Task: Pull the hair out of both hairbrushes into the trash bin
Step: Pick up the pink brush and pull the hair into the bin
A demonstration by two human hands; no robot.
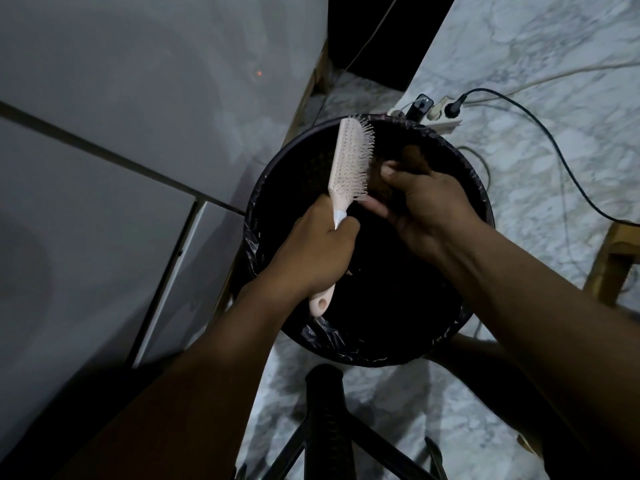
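A pale pink paddle hairbrush point(348, 161) is held upright over the round black trash bin point(266, 174), bristles facing right. My left hand point(317, 252) is closed around its handle. My right hand point(427, 206) sits just right of the bristles, fingers pinched on a clump of brown hair point(414, 157) that still touches the brush's lower bristles. The bin is lined with a black bag, and its inside is too dark to read. Only one hairbrush is in view.
A grey table top point(121, 116) lies to the left, against the bin. A white power strip point(440, 116) with plugs and cables lies on the marble floor behind the bin. A black stand point(323, 410) rises at the bottom. A wooden furniture leg point(609, 258) is at the right.
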